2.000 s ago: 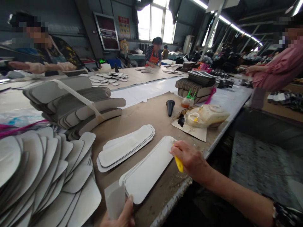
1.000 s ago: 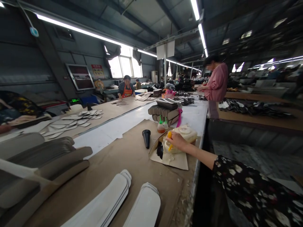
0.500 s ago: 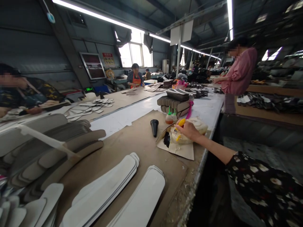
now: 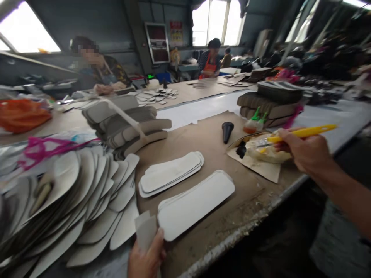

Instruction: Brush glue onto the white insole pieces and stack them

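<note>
Our right hand (image 4: 309, 150), gripping the brush (image 4: 314, 131), has tilted it level at frame right, likely loaded; our left hand (image 4: 147, 255), near bottom centre, pinches slips (image 4: 146, 231).

- Brush (image 4: 307, 131): glossy yellow plastic handle, metallic ferrule.
- Flat pieces (image 4: 197, 204): smooth, matt white faces.
- Covering sheet (image 4: 185, 141): matt brown paper.
- Desk (image 4: 233, 239): rough, crusted edge.
- Cone (image 4: 227, 131): smooth black plastic, slight sheen.
- Bottles (image 4: 251, 126): translucent plastic.
</note>
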Demonstrator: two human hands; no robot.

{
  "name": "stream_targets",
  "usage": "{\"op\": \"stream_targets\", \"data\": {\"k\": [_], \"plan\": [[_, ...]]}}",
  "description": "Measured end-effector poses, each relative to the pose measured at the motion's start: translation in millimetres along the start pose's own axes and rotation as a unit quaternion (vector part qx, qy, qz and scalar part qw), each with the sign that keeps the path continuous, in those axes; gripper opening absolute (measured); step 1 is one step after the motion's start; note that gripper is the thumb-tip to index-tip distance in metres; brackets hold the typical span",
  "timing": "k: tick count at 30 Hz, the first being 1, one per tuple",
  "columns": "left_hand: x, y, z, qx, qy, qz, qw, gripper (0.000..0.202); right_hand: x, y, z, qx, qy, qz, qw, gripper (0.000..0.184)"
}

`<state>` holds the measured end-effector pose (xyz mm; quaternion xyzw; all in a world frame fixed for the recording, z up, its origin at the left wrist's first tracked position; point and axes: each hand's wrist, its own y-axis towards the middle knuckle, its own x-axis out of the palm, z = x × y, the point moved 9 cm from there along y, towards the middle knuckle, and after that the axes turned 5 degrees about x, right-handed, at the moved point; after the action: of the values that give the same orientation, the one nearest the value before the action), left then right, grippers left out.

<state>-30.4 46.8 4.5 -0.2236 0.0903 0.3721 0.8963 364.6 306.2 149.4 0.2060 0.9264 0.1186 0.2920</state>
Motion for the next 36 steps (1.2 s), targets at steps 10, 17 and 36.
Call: {"op": "stream_targets", "data": {"k": [10,17,36], "plan": [[16.0,3.0,-13.8,-0.019,-0.122,-0.063,0.99,0.041,142.0,-216.0,-78.1,0.104,0.239,-0.422,0.868,0.024],[18.7,6.3,-15.4,-0.019,-0.131,-0.094,0.987,0.036,153.3,-218.9,-82.5,0.107,0.213,-0.421,0.875,0.026],[9.5,9.3,-18.6,-0.046,-0.015,-0.059,0.997,0.043,73.2,-140.6,-83.9,-0.234,-0.048,-0.185,0.953,0.009]]}}
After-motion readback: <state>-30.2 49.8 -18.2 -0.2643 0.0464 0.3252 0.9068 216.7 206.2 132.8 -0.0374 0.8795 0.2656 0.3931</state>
